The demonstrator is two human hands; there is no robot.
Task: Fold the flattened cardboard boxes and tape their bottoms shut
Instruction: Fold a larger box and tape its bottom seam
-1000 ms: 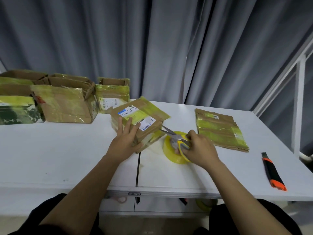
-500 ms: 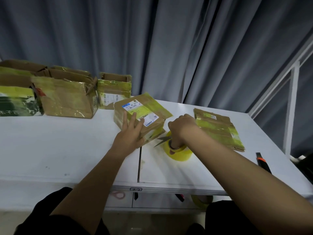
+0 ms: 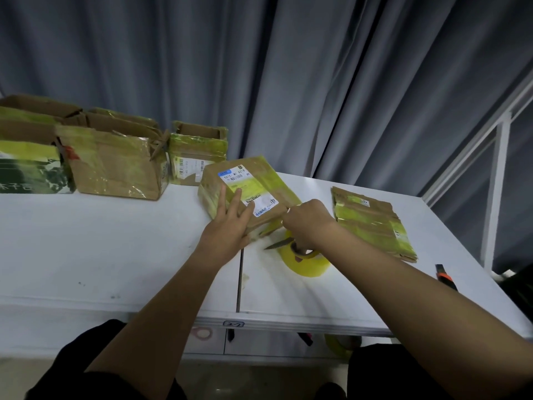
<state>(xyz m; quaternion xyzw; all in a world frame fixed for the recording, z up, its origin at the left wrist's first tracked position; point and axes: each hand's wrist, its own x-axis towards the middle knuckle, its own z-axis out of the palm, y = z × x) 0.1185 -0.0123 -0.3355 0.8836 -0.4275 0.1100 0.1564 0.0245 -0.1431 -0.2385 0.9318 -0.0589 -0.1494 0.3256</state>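
The right hand (image 3: 307, 223) is covering the scissors' (image 3: 278, 243) handles, so only the blades are showing. It is also hiding part of the tape roll (image 3: 308, 262). The left hand (image 3: 227, 229) is masking the box's (image 3: 251, 189) near corner. The knife (image 3: 445, 277) is disappearing behind the right forearm. The leftmost carton (image 3: 26, 166) is running off the edge. Label print is staying too small to read.

The scene is dimly and coolly lit. Soft glare is seen on the white surface (image 3: 115, 241), and faint shadows are cast beneath the hands (image 3: 227, 232). Straight lines are bent at the edges; slight blur is noted throughout.
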